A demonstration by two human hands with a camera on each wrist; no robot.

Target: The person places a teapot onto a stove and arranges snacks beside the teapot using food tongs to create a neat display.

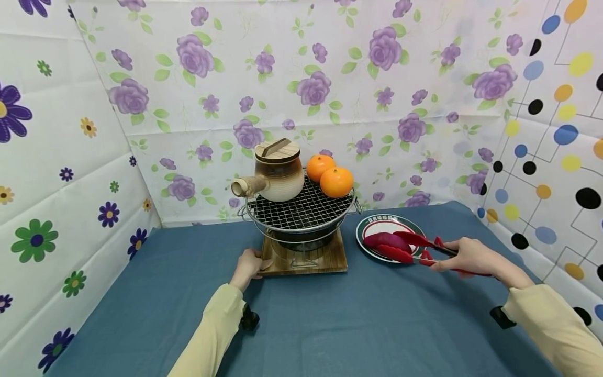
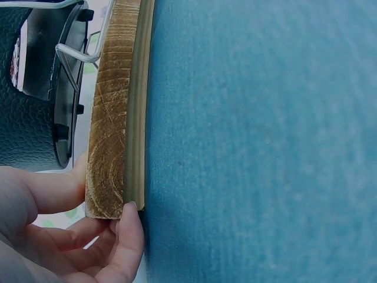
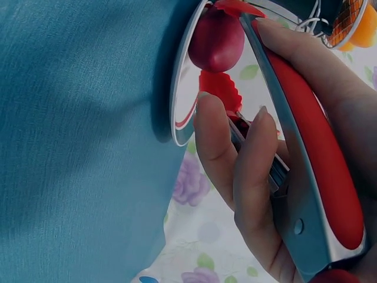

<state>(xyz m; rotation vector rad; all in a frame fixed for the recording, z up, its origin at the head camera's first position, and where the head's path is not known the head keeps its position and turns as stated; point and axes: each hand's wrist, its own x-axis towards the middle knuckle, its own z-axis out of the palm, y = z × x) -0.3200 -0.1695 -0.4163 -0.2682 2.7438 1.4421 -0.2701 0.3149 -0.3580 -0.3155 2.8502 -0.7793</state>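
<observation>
At the front left corner of the wooden board (image 1: 332, 263), my left hand (image 1: 248, 266) pinches the edge. In the left wrist view the thumb lies over the board's top face and a fingertip touches the lower edge. My right hand (image 1: 471, 255) holds red-tipped tongs (image 1: 395, 254) by their handles. The tongs' scalloped tips lie on either side of a smooth purple sweet potato (image 1: 382, 240) on the green-rimmed plate (image 1: 387, 218). Seen from the right wrist, the sweet potato (image 3: 217, 44) has a rounded end, and one red tong tip (image 3: 219, 88) stands slightly apart from it.
On the board stands a black round stove with a wire grill (image 1: 301, 212). A brown and cream clay pot (image 1: 282, 183) with a wooden lid and side handle sits on the grill beside two oranges (image 1: 336, 182). Blue cloth (image 1: 377, 324) covers the table; patterned sheets enclose it.
</observation>
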